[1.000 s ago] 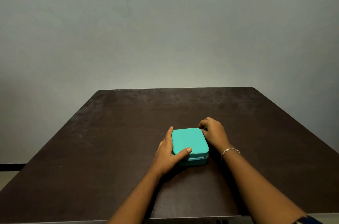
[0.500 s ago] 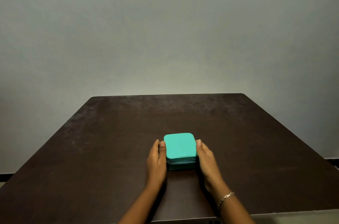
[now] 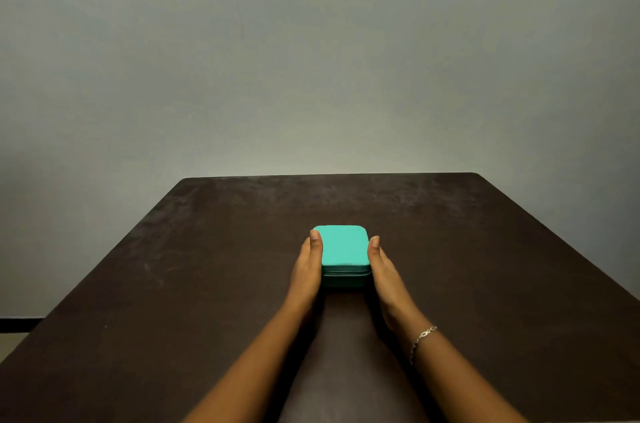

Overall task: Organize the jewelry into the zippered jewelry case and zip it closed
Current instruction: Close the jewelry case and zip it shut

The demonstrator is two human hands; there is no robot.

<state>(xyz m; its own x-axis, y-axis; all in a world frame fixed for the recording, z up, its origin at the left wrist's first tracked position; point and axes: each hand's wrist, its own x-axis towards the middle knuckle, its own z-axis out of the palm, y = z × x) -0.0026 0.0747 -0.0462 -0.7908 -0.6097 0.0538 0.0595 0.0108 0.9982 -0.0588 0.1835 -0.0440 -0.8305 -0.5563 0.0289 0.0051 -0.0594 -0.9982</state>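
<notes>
A small teal jewelry case [image 3: 343, 248] lies flat on the dark brown table [image 3: 173, 284], lid down, its zipper line running along the near side. My left hand [image 3: 306, 272] lies flat against the case's left side with straight fingers. My right hand [image 3: 386, 275] presses flat against the right side in the same way, a thin silver bracelet [image 3: 422, 336] on its wrist. No loose jewelry shows on the table.
The table's far edge [image 3: 329, 175] meets a plain grey wall. Bare tabletop spreads left and right of the case.
My hands went from gripping the case at its corners to lying flat along both sides, and the case has slid farther from me, squared up.
</notes>
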